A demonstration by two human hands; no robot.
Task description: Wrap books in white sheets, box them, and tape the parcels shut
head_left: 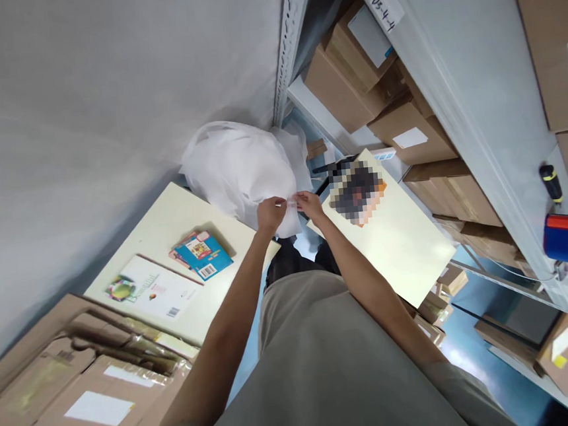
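Observation:
My left hand [270,213] and my right hand [309,204] are close together, both pinching the edge of a big white plastic bag [240,164] that bulges between two cream tables. The fingers of each hand are closed on the thin white film. On the left table [166,230] lie a small stack of blue booklets [202,254] and a white book [151,291] with a green picture on its cover.
A second cream table [406,242] on the right carries a blurred orange item [359,193]. Grey metal shelving [462,91] holds cardboard boxes [351,74]. A red-and-blue tape dispenser [565,238] hangs from the shelf. Taped cartons [80,383] lie at lower left. A grey wall fills the left.

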